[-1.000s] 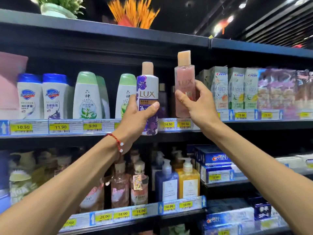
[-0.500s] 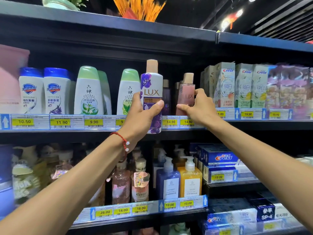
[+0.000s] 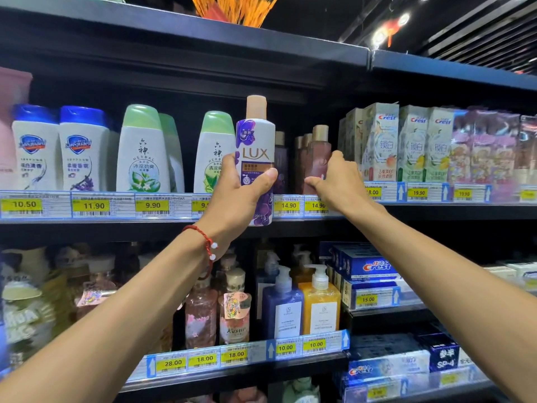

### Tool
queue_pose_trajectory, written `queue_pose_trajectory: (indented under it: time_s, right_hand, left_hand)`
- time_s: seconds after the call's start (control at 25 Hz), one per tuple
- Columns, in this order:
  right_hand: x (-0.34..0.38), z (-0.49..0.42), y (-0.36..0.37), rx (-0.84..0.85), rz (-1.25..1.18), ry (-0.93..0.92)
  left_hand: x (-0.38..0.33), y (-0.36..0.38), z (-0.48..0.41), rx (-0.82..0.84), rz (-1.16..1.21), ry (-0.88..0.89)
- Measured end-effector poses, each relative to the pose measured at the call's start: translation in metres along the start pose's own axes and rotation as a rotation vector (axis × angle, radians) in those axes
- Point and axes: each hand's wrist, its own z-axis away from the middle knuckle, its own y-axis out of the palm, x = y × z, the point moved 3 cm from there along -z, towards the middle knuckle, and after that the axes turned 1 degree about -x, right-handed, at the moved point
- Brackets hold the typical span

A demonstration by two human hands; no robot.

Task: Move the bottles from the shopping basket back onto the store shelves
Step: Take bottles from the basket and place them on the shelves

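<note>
My left hand [image 3: 236, 196] grips a white and purple LUX bottle [image 3: 257, 152] with a tan cap, held upright in front of the upper shelf's edge [image 3: 436, 212]. My right hand [image 3: 338, 181] reaches into that shelf, fingers around the lower part of a pink LUX bottle [image 3: 318, 158] that stands on the shelf among similar bottles. A darker purple bottle [image 3: 281, 158] stands just behind the one in my left hand. The shopping basket is out of view.
Green-capped white bottles [image 3: 142, 152] and blue-capped ones [image 3: 84, 149] stand to the left. Crest toothpaste boxes [image 3: 383, 141] fill the shelf to the right. Pump bottles [image 3: 319, 301] and other bottles stand on the shelf below. Price tags [image 3: 287, 205] line the shelf edges.
My right hand carried the pink bottle from up in front of the shelf down and back into the row on the shelf. The left hand kept its bottle almost still.
</note>
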Motion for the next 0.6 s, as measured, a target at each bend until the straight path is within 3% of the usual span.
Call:
queue_pose_trajectory:
  time_s: [0.36, 0.48, 0.6]
  right_hand:
    - [-0.001, -0.001, 0.005, -0.009, -0.011, 0.044]
    - [-0.004, 0.006, 0.004, -0.050, -0.026, -0.049]
    - [-0.009, 0.025, 0.000, -0.132, -0.081, -0.265]
  left_hand:
    - [0.000, -0.001, 0.000, -0.005, -0.027, 0.009]
    - [0.001, 0.001, -0.001, -0.002, -0.019, 0.002]
    - [0.002, 0.002, -0.001, -0.013, -0.019, 0.007]
